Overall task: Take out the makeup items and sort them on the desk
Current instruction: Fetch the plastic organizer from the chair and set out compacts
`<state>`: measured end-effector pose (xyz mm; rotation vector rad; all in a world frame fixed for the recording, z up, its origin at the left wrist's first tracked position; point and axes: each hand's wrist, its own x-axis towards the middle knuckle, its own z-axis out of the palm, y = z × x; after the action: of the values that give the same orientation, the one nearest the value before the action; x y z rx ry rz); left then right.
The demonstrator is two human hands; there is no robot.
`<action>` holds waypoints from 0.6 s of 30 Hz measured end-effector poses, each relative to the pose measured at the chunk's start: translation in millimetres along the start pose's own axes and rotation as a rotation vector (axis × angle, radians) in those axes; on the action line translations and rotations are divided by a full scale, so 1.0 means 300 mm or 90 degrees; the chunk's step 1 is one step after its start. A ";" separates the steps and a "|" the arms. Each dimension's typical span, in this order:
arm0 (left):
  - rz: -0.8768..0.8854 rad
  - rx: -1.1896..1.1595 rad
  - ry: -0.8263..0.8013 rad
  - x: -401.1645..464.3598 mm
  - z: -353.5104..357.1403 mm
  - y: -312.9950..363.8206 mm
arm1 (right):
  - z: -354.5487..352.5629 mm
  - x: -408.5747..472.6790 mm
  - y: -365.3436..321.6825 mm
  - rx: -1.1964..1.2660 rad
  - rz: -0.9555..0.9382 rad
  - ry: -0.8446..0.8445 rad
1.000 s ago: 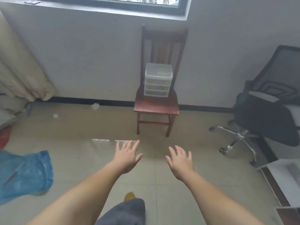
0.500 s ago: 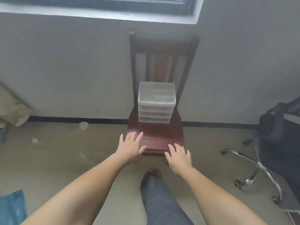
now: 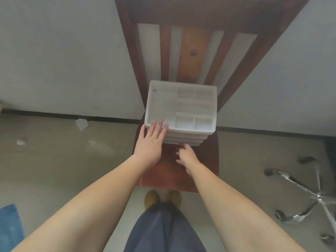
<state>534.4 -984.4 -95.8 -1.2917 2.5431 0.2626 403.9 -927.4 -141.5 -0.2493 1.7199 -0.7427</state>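
On the wooden chair (image 3: 181, 171) seat, a white drawer organizer (image 3: 181, 110) is sitting against the slatted back. The left hand (image 3: 151, 144) is resting flat-fingered on its near-left corner; the right hand (image 3: 187, 157), its grip loosely curled and holding nothing, is reaching at the lowest drawer. An office chair base (image 3: 309, 195) is standing to the right. Drawer contents are blurred.

Wooden chair (image 3: 192, 51), office chair base (image 3: 309, 195) (chrome), blue cloth (image 3: 9, 226)
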 end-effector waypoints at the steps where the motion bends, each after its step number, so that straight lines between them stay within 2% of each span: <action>1: 0.005 0.000 0.003 0.006 0.024 -0.006 | 0.021 0.044 -0.015 0.150 0.041 0.012; 3: 0.019 0.003 0.050 0.007 0.062 -0.013 | 0.054 0.114 -0.046 0.421 0.106 0.047; 6: 0.038 0.021 0.109 0.015 0.087 -0.019 | 0.092 0.165 -0.061 0.581 0.136 0.094; 9: 0.043 0.023 0.122 0.019 0.109 -0.024 | 0.111 0.172 -0.051 0.647 0.136 0.095; 12: 0.041 0.029 0.111 0.019 0.101 -0.017 | 0.103 0.164 -0.021 0.649 0.151 0.115; 16: 0.039 0.022 0.047 0.016 0.079 -0.016 | 0.109 0.115 0.096 0.652 0.192 0.124; 18: 0.037 0.016 0.073 0.015 0.084 -0.015 | 0.110 0.072 0.165 0.650 0.211 0.116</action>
<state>539.6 -983.4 -121.2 -1.2593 2.6742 0.1724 439.2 -911.9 -191.8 0.8015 1.2941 -1.3015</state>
